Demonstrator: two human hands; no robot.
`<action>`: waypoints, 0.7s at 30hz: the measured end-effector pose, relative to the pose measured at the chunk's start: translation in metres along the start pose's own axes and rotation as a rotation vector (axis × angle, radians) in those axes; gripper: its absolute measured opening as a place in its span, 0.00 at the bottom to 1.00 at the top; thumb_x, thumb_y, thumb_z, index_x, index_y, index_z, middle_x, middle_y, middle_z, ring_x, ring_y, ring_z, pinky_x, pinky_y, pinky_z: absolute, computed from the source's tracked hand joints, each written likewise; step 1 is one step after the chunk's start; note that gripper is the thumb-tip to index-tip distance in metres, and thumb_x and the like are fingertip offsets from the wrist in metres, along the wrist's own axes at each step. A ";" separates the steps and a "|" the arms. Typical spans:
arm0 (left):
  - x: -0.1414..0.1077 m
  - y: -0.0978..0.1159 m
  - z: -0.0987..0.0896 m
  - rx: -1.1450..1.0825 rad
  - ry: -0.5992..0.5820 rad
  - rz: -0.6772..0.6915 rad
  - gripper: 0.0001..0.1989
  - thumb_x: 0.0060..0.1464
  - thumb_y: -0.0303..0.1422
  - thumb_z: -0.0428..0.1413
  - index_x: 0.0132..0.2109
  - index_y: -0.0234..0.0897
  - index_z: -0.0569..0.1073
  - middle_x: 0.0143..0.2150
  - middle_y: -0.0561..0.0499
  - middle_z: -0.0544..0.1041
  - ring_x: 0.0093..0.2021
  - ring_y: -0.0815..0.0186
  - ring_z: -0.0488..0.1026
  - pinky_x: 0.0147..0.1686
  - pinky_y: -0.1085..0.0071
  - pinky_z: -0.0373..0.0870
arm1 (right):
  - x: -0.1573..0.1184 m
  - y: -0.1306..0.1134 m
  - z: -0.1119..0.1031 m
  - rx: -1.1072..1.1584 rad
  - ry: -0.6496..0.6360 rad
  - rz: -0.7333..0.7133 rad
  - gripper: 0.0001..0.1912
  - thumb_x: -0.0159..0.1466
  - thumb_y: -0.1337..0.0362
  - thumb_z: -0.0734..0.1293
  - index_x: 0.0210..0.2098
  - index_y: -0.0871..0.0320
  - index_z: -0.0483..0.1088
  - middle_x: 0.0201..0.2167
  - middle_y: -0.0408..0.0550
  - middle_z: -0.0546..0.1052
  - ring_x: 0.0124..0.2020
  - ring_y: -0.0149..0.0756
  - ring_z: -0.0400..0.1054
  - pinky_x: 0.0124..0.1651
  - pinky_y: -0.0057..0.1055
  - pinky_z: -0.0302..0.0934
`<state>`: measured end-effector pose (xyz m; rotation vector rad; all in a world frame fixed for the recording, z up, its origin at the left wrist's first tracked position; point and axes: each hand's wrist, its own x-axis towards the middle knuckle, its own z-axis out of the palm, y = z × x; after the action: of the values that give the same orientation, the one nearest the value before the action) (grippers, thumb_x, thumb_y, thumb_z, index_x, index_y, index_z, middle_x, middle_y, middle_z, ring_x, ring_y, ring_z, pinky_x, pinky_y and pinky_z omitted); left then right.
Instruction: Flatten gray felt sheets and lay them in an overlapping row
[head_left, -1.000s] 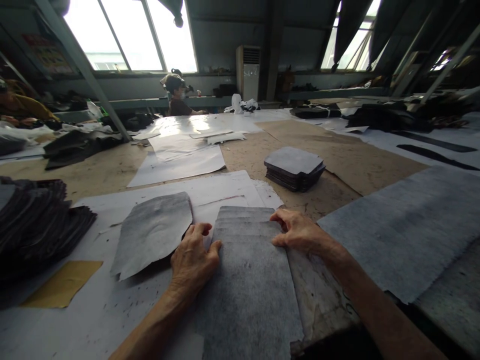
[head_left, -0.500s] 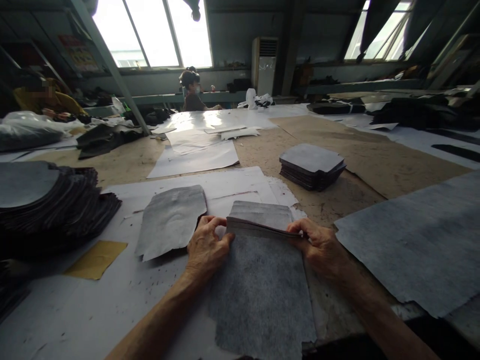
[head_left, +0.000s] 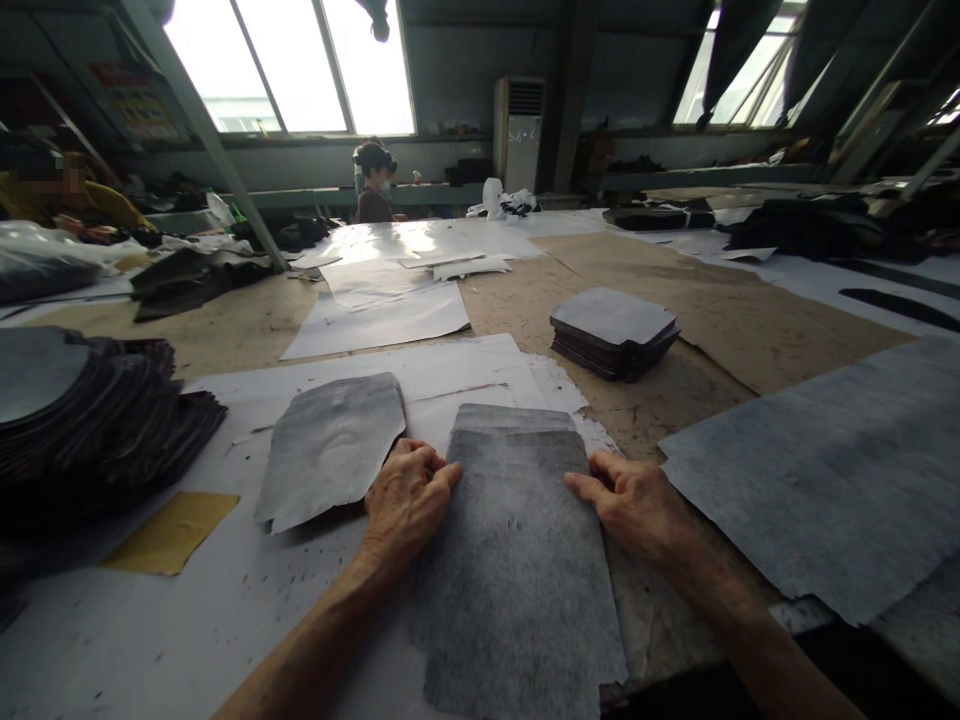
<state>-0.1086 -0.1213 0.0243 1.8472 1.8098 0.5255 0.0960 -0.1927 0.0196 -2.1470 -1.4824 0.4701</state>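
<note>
A thin stack of grey fabric sheets [head_left: 517, 580] lies in front of me, its upper layers fanned in narrow steps at the far end. My left hand [head_left: 409, 490] is closed at the stack's left edge, with thumb pressed to the side and fingers curled. At the right edge, my right hand [head_left: 630, 500] grips with its thumb over the sheets' border; some fingertips are hidden. Just left of my left hand rests a separate grey cut piece [head_left: 330, 450], slightly curled, with a dark underside.
A tall pile of dark-edged pieces [head_left: 97, 430] stands left, near a tan card [head_left: 171, 532]. Beyond my hands is a neat grey-topped stack [head_left: 615, 325]. A large grey sheet [head_left: 817, 470] lies right. Two people sit across the table, one a person [head_left: 375, 185] near the window.
The lifted far edges of the sheets have come down flat, showing their stepped layers. Both hands have lowered with them. The view has turned slightly right.
</note>
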 end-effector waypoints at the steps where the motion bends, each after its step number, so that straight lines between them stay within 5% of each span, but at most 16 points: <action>1: 0.000 0.000 -0.001 -0.002 -0.005 -0.005 0.09 0.47 0.37 0.50 0.24 0.38 0.68 0.39 0.53 0.70 0.35 0.65 0.68 0.33 0.68 0.58 | 0.000 -0.001 0.000 0.009 -0.010 0.019 0.17 0.56 0.58 0.61 0.17 0.56 0.51 0.15 0.39 0.60 0.19 0.30 0.54 0.24 0.28 0.44; 21: 0.003 -0.009 -0.001 -0.151 -0.030 -0.007 0.10 0.39 0.30 0.49 0.15 0.36 0.61 0.31 0.53 0.70 0.31 0.66 0.67 0.30 0.70 0.57 | 0.013 -0.016 -0.004 -0.155 -0.111 0.155 0.17 0.56 0.57 0.62 0.15 0.56 0.58 0.16 0.41 0.62 0.21 0.32 0.57 0.25 0.29 0.45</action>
<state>-0.1165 -0.1178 0.0192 1.7373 1.7078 0.6110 0.0902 -0.1767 0.0314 -2.4043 -1.4594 0.5525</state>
